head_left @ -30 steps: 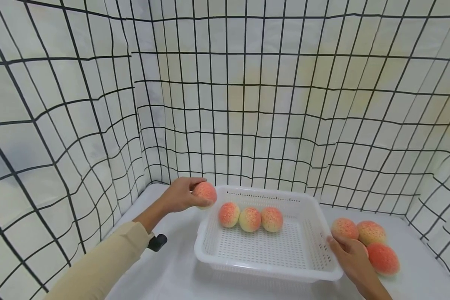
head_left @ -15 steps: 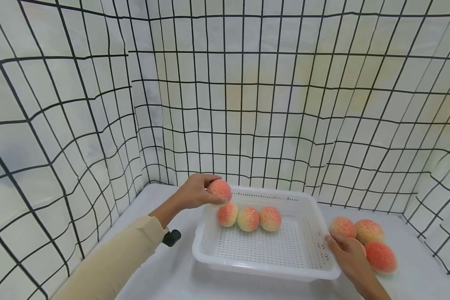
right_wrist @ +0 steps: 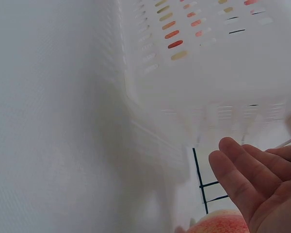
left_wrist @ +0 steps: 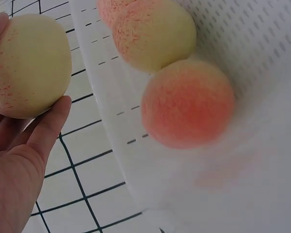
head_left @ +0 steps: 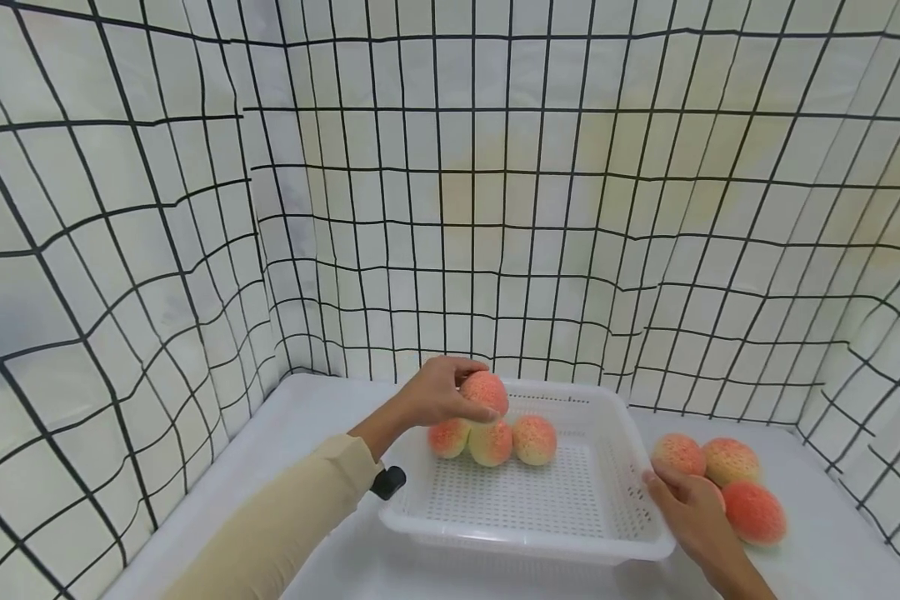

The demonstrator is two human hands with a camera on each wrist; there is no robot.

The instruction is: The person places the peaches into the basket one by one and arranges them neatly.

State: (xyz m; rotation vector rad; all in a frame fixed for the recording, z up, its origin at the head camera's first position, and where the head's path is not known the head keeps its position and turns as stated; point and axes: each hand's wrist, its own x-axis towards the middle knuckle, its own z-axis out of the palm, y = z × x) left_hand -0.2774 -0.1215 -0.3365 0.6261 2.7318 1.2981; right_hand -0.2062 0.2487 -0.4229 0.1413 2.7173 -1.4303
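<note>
Above the back left of a white plastic basket [head_left: 525, 530], my left hand [head_left: 437, 395] grips a peach [head_left: 487, 392] between thumb and fingers. The left wrist view shows the pale side of this held peach [left_wrist: 36, 65] beside the basket's wall. Inside the basket, a row of three peaches [head_left: 534, 440] sits toward the back left; the held one partly covers two of them in the head view. My right hand [head_left: 693, 517] holds the basket's right rim, thumb over the edge, with its fingers [right_wrist: 240, 174] outside along the wall.
Several more peaches [head_left: 753, 510] lie on the white table [head_left: 832, 533] right of the basket, one partly hidden by my right hand. Black netting [head_left: 457, 250] over white sheeting encloses the left, back and right. A black strap piece [head_left: 388, 482] shows at my left wrist.
My left hand has carried the peach rightward, from outside the basket's left rim to above the row of peaches. My right hand stays on the rim.
</note>
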